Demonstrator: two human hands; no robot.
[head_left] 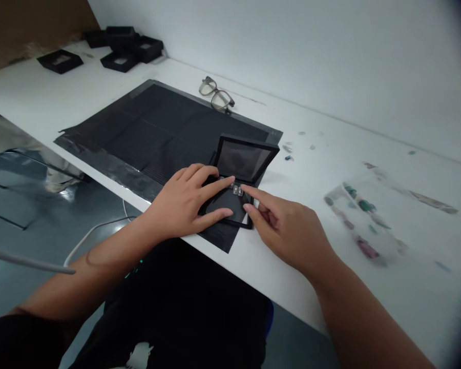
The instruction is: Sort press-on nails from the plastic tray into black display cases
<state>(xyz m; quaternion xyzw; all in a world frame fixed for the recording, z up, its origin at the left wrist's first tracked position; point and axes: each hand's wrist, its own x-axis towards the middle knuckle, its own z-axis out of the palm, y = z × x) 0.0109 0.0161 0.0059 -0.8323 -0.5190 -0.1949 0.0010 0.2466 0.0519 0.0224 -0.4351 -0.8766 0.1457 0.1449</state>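
A small black hinged display case (230,207) lies opened on a black sheet (169,125), its lid (240,158) with a clear pane tilted up at the back. Several small clear, shiny pieces (237,190) sit in the base close to the hinge; their exact kind is hard to make out. My left hand (192,202) rests over the case's left side, fingers spread, index tip beside the pieces. At the right edge is my right hand (286,225), its index tip at the pieces and its thumb apart from it, the other fingers curled.
Eyeglasses (217,95) lie behind the sheet. Several black boxes (125,48) stand at the back left. To the right, a clear plastic box (359,223) holds coloured stones, with loose small stones (288,148) scattered nearby. A pale cable (96,225) hangs beside the table's front edge.
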